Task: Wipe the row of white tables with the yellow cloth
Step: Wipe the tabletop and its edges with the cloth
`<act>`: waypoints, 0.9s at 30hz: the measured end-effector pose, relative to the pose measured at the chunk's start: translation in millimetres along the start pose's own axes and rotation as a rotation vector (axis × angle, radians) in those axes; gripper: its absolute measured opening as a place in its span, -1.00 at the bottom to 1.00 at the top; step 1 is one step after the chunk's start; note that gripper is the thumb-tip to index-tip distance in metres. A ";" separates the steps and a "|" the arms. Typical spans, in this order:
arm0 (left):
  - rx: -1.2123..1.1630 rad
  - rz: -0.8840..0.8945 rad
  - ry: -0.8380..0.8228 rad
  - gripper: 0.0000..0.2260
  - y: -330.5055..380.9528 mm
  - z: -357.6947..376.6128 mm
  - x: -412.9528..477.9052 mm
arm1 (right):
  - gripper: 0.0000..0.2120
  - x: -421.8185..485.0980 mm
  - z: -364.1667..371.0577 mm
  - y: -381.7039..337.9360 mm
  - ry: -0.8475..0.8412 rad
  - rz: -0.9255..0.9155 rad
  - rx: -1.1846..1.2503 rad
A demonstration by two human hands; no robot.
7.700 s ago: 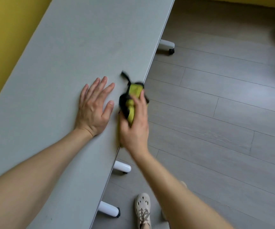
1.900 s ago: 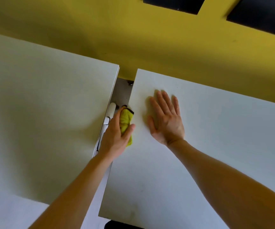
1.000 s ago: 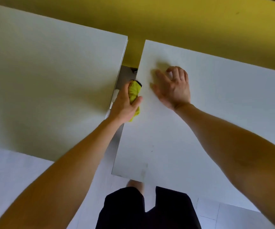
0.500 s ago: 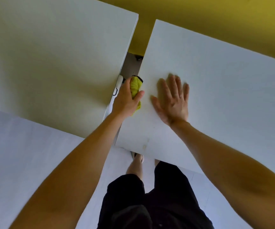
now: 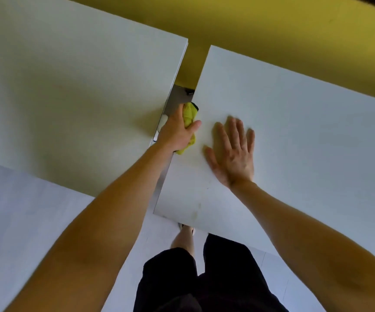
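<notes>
Yellow cloth [image 5: 189,113] is bunched in my left hand [image 5: 178,131], at the left edge of the right-hand white table [image 5: 294,131], about halfway along that edge. Fingers curl round the cloth on the gap side and the thumb [image 5: 195,125] lies over the tabletop edge, so the wad is clamped against the edge. A bit of cloth sticks out above the fist and another bit below it.

Left forearm runs up over the gap between the tables.

Right hand [image 5: 232,154] is flat, palm down, on the same tabletop just beside the cloth. Its fingers are straight, slightly spread, and hold nothing.

Count: two white tables, the second being the left-hand table [image 5: 69,86], with a narrow gap between them that widens toward the yellow wall [image 5: 272,30]. One cloth. Both hands in view.

A white table leg [image 5: 164,120] shows in the gap beside my left hand. Below are my black shorts [image 5: 204,278], one foot [image 5: 185,230] and the pale floor [image 5: 24,210].
</notes>
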State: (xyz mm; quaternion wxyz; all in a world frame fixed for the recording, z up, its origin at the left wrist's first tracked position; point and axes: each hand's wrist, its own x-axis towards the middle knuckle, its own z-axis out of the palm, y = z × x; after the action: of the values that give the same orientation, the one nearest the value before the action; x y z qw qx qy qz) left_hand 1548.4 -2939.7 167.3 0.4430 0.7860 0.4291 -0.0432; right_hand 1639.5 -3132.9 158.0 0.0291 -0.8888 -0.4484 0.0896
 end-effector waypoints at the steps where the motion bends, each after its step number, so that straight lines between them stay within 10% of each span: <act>1: 0.010 0.001 0.016 -0.32 6.0 1.0 13.5 | -0.25 -0.2 -0.4 -0.4 0.009 0.006 -0.003; 7: -0.071 -0.119 -0.015 -0.40 -46.8 6.6 -84.9 | -0.60 78.7 -26.1 28.1 0.216 -0.060 0.133; 11: -0.034 -0.155 -0.066 -0.40 -47.8 3.3 -112.3 | -0.49 128.5 -20.6 45.4 0.123 -0.059 0.051; 20: 0.137 -0.002 0.088 -0.30 91.0 -12.1 174.3 | -0.48 125.5 -5.1 48.9 0.171 -0.082 0.104; 27: 0.037 -0.089 0.071 -0.38 9.8 -2.2 12.4 | -0.47 124.8 -11.6 46.3 0.159 -0.096 0.143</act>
State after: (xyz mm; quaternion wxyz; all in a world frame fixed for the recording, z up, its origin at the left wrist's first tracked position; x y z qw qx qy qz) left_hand 1562.5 -2932.6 169.5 0.4107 0.7752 0.4780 -0.0428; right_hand 1750.8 -3060.1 146.7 0.1322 -0.8662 -0.4794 0.0491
